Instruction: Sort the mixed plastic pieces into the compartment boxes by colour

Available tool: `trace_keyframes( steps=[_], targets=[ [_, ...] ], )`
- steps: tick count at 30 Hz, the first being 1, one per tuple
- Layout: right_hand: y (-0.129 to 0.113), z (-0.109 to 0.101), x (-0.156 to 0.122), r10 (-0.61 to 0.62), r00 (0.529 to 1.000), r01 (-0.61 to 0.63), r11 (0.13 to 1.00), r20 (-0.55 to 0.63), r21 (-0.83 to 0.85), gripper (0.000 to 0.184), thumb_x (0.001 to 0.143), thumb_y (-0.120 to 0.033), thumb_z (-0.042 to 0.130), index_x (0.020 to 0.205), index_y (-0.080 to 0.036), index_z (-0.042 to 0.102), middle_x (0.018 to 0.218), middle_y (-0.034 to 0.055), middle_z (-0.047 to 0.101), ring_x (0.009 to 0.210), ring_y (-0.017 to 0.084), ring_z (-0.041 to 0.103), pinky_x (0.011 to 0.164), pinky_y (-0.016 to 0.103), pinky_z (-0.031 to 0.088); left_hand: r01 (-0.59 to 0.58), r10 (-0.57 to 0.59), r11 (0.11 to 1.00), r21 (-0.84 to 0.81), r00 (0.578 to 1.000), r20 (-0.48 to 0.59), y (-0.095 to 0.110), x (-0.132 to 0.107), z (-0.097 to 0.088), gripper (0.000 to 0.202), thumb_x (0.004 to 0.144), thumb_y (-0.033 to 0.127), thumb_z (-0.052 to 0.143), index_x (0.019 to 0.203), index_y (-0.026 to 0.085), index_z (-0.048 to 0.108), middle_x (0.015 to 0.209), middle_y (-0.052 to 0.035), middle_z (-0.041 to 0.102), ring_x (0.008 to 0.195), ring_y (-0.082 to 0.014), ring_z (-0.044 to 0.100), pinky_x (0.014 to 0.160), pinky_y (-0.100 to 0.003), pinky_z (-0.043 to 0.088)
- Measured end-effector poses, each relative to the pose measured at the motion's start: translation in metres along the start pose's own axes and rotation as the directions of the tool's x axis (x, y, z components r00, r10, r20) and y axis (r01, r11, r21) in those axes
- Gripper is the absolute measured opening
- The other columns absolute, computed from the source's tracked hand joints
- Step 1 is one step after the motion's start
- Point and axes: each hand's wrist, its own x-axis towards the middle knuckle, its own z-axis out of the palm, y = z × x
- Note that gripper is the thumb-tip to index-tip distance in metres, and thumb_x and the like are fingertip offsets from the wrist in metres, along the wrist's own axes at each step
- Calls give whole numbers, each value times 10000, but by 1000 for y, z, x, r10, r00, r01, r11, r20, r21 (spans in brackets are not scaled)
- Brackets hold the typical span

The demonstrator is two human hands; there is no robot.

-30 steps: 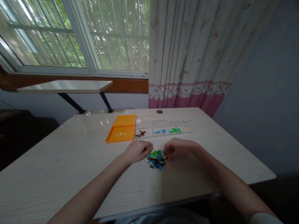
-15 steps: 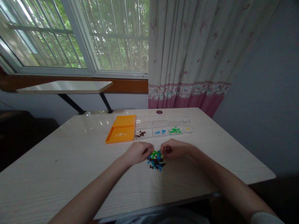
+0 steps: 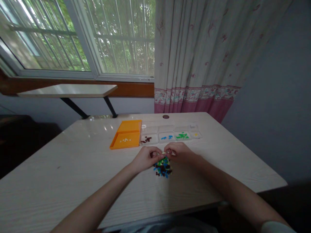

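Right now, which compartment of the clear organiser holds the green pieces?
The green-piece compartment, second from the right in the near row, between the blue-piece compartment and the yellow-piece compartment.

I see small multicoloured plastic pieces (image 3: 162,167) heaped on the pale wooden table (image 3: 73,168). Behind them lies a clear compartmented plastic box (image 3: 170,133), with an orange plastic tray (image 3: 126,134) on its left.

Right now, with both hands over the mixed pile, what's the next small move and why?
Probably let the left hand release and have the right hand carry the pale piece toward the clear sorting tray. Both hands' fingertips meet on it just above the mixed pile, and the tray holds pieces grouped by colour; its shade is too small to tell.
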Motion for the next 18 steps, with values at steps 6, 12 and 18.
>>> trace_keyframes(
  steps=[6, 12, 18],
  targets=[
    [-3, 2, 0, -65, 995, 55, 989, -70, -135, 111, 769, -257, 517, 808, -195, 600, 643, -7, 623, 570, 89, 554, 555, 198, 350, 5, -7, 1000, -30, 999, -54, 0, 1, 2, 360, 749, 435, 535, 766, 90, 634, 468, 59, 359, 437, -48, 293, 410, -153, 200],
    [-8, 1, 1, -54, 991, 39, 992, -126, -117, 166, 783, -330, 532, 827, -191, 613, 628, -6, 623, 546, 82, 549, 548, 192, 356, -30, 31, 1000, 6, 995, -92, -4, 0, 2, 310, 760, 392, 529, 809, 100, 620, 473, 66, 356, 437, -50, 311, 422, -155, 221],
    [-5, 2, 2, -55, 985, 44, 997, -161, -70, 165, 782, -321, 530, 805, -178, 608, 598, -9, 596, 529, 76, 529, 534, 180, 363, -104, 131, 981, 161, 977, -168, -2, -2, 0, 282, 778, 382, 520, 829, 134, 644, 487, 52, 413, 460, -59, 360, 458, -157, 271]
  ],
)
